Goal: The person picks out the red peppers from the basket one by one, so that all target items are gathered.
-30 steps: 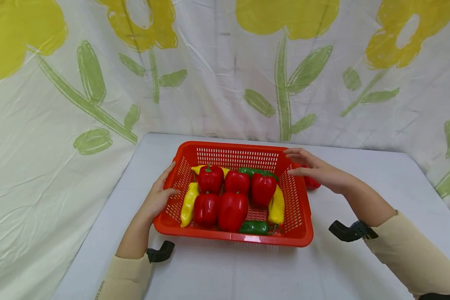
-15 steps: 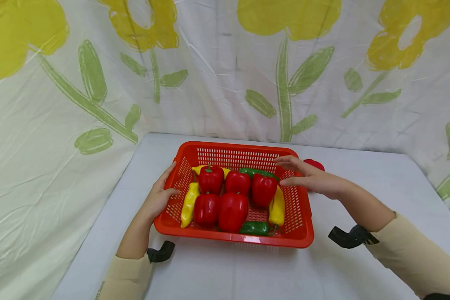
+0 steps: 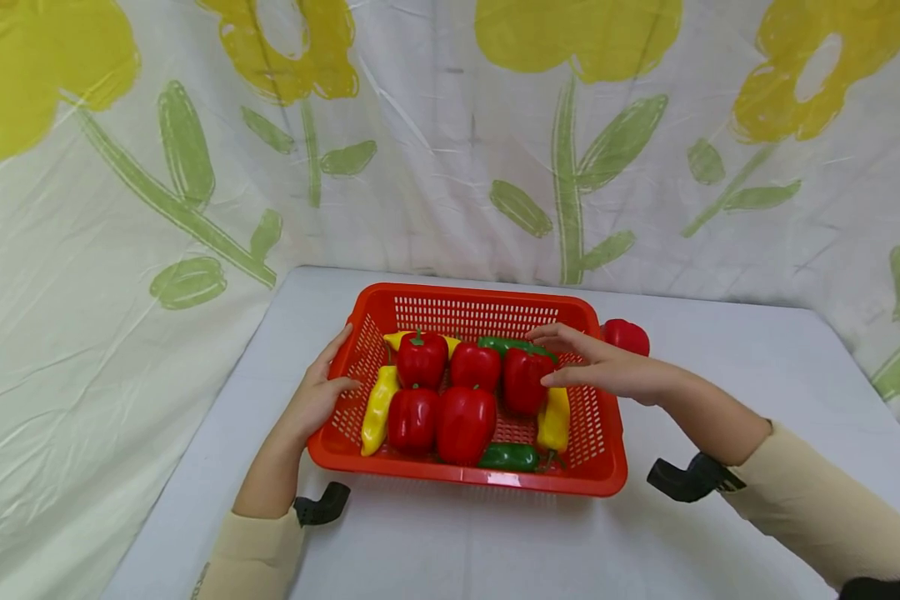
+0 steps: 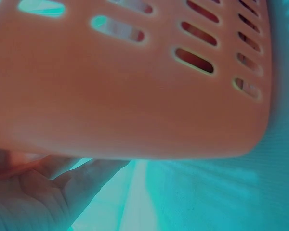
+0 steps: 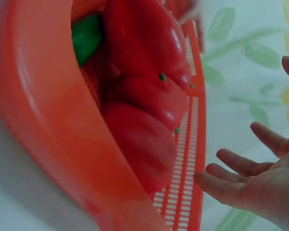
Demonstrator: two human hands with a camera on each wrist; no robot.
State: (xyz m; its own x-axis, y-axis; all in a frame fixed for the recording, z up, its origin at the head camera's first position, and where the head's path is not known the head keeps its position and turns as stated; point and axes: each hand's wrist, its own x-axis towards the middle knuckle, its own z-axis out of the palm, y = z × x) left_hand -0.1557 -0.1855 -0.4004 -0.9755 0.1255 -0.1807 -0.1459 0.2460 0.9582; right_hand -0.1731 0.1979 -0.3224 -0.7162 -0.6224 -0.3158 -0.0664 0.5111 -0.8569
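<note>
A red perforated plastic basket (image 3: 465, 476) stands on the table with several red bell peppers (image 3: 465, 425), yellow peppers (image 3: 378, 412) and green peppers (image 3: 508, 456) in it. My left hand (image 3: 317, 396) holds the basket's left side, thumb at the rim; the left wrist view shows the basket wall (image 4: 111, 96) with fingers beside it. Over the basket's right part hovers my right hand (image 3: 607, 367), fingers spread and holding nothing, nearest the right-hand red bell pepper (image 3: 525, 390). In the right wrist view that hand (image 5: 265, 183) appears apart from the peppers.
Another red bell pepper (image 3: 627, 336) lies on the table outside the basket's right side, partly hidden behind the right hand. The table (image 3: 465, 550) has a white cover. Behind it hangs a white cloth (image 3: 435, 225) with painted yellow flowers. Each wrist carries a black mount.
My right hand has moved leftward and slightly down from the basket's right rim to over the peppers, uncovering the outside red bell pepper. The left hand and basket have stayed put.
</note>
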